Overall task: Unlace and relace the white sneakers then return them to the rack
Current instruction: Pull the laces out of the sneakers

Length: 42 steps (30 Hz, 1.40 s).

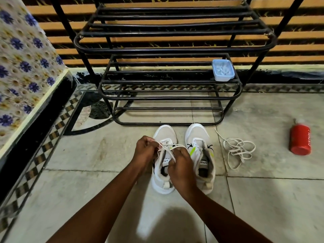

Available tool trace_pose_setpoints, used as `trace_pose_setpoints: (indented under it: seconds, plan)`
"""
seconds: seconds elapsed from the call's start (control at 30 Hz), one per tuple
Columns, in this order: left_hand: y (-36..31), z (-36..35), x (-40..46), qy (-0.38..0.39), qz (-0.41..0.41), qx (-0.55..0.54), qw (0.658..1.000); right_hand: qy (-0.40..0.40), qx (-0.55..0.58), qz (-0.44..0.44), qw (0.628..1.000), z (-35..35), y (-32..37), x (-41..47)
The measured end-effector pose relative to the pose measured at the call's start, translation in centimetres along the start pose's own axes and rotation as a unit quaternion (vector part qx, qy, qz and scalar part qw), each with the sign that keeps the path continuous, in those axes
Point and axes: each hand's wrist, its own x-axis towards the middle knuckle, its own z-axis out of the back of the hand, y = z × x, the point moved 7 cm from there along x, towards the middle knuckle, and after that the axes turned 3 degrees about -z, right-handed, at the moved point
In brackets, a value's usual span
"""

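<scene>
Two white sneakers stand side by side on the tiled floor, toes toward the black metal rack [168, 99]. The left sneaker [162, 181] has its white lace [166, 149] stretched across the tongue. My left hand [144, 152] pinches one lace end at the shoe's left side. My right hand [178, 162] grips the other end over the shoe's opening. The right sneaker [199, 137] has no lace in its eyelets. A loose white lace [236, 149] lies in a tangle on the floor to its right.
A small blue plastic box [223, 70] sits on the rack's middle shelf at the right. A red bottle [300, 139] lies on the floor far right. A flower-patterned cloth surface [22, 67] rises at the left.
</scene>
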Motion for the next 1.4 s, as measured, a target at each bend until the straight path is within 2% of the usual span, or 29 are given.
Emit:
trace_pose_setpoints:
  seconds: [0.1,0.17,0.23,0.3,0.37,0.43,0.47,0.53,0.63,0.7,0.77,0.8,0.87,0.9,0.97,1.07,1.17,1.27,1.3,1.33,1.4]
  plan:
    - [-1.1,-0.4,0.0,0.094,-0.065,0.058,0.992,0.003,-0.006,0.012,1.000,-0.1,0.0,0.4]
    - [-1.6,-0.6,0.2,0.152,-0.131,0.128,0.971,-0.002,-0.018,0.027,0.999,0.0,0.2,0.5]
    - [-1.9,-0.6,0.3,0.173,-0.174,0.170,0.954,-0.007,-0.033,0.039,0.999,-0.1,0.3,0.5]
    - [-2.0,-0.6,0.6,0.169,-0.183,0.172,0.953,-0.011,-0.045,0.045,0.998,-0.3,0.4,0.4]
    - [-1.8,-0.8,0.6,0.140,-0.147,0.130,0.971,-0.013,-0.051,0.043,0.998,-0.4,0.4,0.2]
    - [-1.2,-0.4,0.8,0.053,-0.062,0.030,0.996,-0.007,-0.054,0.036,0.998,-0.6,0.4,0.2]
    - [-0.5,0.0,0.9,-0.001,-0.009,-0.044,0.999,-0.002,-0.057,0.034,0.998,-0.7,0.3,0.2]
    - [0.6,0.3,0.8,-0.075,0.053,-0.174,0.981,0.002,-0.068,0.035,0.997,-0.8,0.3,0.2]
    - [0.3,0.0,0.4,-0.064,0.052,-0.205,0.975,0.000,-0.076,0.038,0.996,-0.8,0.2,0.4]
    - [-1.0,-0.4,-0.2,-0.021,0.026,-0.143,0.989,-0.003,-0.079,0.040,0.996,-0.9,0.1,0.4]
    - [-3.0,-0.6,-0.5,0.040,-0.050,-0.001,0.998,-0.003,-0.087,0.038,0.996,-1.0,0.1,0.3]
    - [-3.8,-0.7,-0.3,0.076,-0.115,0.107,0.985,-0.003,-0.089,0.036,0.995,-1.0,0.1,0.3]
    - [-4.8,-1.1,-0.3,0.132,-0.224,0.319,0.911,-0.003,-0.088,0.034,0.996,-1.0,0.0,0.4]
    - [-5.0,-1.0,-0.4,0.152,-0.245,0.383,0.878,-0.001,-0.089,0.035,0.995,-1.0,-0.1,0.4]
    - [-4.9,-1.0,-0.2,0.192,-0.255,0.445,0.837,0.006,-0.099,0.035,0.994,-1.2,-0.1,0.4]
    - [-4.4,-1.1,-0.2,0.241,-0.269,0.464,0.809,0.013,-0.115,0.027,0.993,-1.3,-0.2,0.4]
    - [-4.2,-0.3,0.2,0.192,-0.308,0.447,0.818,0.009,-0.119,0.030,0.992,-1.2,0.0,0.3]
    - [-5.3,-0.7,-0.8,0.078,-0.344,0.505,0.788,0.011,-0.133,0.038,0.990,-1.4,0.1,0.4]
    - [-6.1,-0.9,-1.3,0.053,-0.360,0.489,0.793,0.016,-0.136,0.035,0.990,-1.6,0.1,0.4]
    - [-7.4,-0.9,-1.7,0.036,-0.374,0.430,0.821,0.019,-0.140,0.031,0.989,-1.7,0.0,0.5]
    - [-9.4,0.0,-1.6,-0.009,-0.350,0.223,0.910,0.017,-0.154,0.034,0.987,-1.7,0.0,0.5]
